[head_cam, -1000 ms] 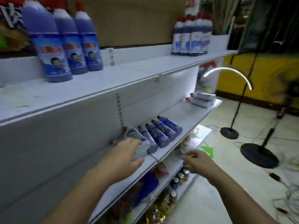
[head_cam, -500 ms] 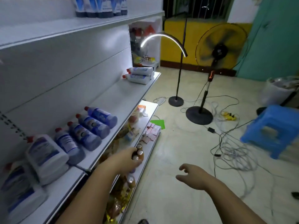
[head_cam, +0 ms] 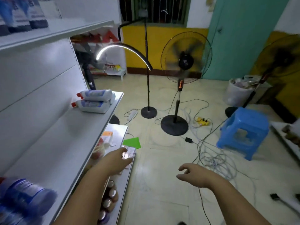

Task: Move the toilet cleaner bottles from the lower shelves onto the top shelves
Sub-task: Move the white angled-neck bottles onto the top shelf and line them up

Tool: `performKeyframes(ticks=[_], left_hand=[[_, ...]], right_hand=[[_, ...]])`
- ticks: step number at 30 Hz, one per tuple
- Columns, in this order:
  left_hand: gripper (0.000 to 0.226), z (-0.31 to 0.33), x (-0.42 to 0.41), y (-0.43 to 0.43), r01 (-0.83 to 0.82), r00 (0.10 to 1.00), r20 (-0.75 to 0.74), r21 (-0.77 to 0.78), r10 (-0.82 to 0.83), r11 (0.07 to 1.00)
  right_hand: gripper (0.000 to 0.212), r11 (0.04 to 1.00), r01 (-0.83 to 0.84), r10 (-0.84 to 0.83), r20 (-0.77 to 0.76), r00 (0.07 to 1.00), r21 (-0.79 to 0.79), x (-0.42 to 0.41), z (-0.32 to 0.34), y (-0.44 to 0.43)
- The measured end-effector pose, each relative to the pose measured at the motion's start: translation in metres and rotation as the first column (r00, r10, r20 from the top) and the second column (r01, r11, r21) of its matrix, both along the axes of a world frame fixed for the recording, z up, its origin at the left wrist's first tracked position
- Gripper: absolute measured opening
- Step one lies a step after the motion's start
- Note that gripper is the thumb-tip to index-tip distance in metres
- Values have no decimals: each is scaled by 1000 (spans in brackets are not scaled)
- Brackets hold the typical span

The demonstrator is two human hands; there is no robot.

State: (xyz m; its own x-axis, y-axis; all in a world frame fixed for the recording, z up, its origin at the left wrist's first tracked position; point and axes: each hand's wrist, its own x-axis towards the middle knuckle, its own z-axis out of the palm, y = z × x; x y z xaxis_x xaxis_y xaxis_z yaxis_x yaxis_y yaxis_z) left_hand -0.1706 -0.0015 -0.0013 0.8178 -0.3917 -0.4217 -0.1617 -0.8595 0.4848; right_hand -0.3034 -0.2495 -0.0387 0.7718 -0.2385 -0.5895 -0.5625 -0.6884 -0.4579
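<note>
Two white toilet cleaner bottles point(head_cam: 95, 101) with red caps lie stacked at the far end of the middle shelf point(head_cam: 53, 140). A blurred blue bottle point(head_cam: 24, 197) lies on the same shelf at the near left. More bottles point(head_cam: 21, 17) stand on the top shelf point(head_cam: 65, 31), cut off by the frame's edge. My left hand point(head_cam: 117, 159) reaches forward beside the shelf edge, fingers relaxed, holding nothing. My right hand point(head_cam: 193, 175) hovers over the floor, fingers loosely curled and empty.
The bottom shelf point(head_cam: 123, 176) under my left arm holds cans and packets. On the floor stand an arc lamp point(head_cam: 148, 95), two pedestal fans point(head_cam: 180, 82), a blue plastic stool point(head_cam: 243, 132) and a white bin point(head_cam: 237, 93). Loose cables point(head_cam: 215, 159) lie across the tiles.
The view has swung right along the shelf. My left hand left the white bottle it touched a second ago and now reaches forward empty. The right hand stays empty over the floor.
</note>
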Motion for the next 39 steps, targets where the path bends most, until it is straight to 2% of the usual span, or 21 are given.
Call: performKeyframes(ticks=[4,7,11,14,17,22,25,28,32,37,39], left_hand=[[58,1,44,-36,3,1000,-25,113,-1,994],[62,10,80,-48,-106,994,-31,105,110,989],[55,11,123,-50,-345,934,108,32,340,938],[53,4,153,-48,-453,891,73,47,449,890],[48,-4,194,-49,-478,878,58,78,475,875],[52,-6,271,-62,-552,833,15,-21,553,833],[40,-5,317,-63,-592,803,33,-62,594,804],[32,0,349,-55,-719,673,115,-131,730,683],[50,-10,378,-53,-845,451,184,-226,873,484],[95,-23,426,-62,-955,293,39,-43,955,294],[115,-28,435,-61,-981,154,-64,-129,986,145]], right_hand=[[50,1000,-24,25,84,996,-8,78,-4,-53],[49,993,-117,116,112,987,8,141,2,-76],[49,979,-202,198,143,970,14,215,6,-90],[48,957,-291,286,167,944,1,262,2,-89],[47,933,-360,358,145,922,-15,306,-1,-89],[51,933,-360,358,106,928,3,392,11,-103],[48,947,-320,316,177,932,-3,443,20,-109],[42,954,-299,287,264,921,4,486,19,-101],[45,904,-422,392,258,883,69,531,7,-74],[44,810,-577,537,264,801,104,601,9,-48],[42,761,-636,589,273,761,131,629,11,-42]])
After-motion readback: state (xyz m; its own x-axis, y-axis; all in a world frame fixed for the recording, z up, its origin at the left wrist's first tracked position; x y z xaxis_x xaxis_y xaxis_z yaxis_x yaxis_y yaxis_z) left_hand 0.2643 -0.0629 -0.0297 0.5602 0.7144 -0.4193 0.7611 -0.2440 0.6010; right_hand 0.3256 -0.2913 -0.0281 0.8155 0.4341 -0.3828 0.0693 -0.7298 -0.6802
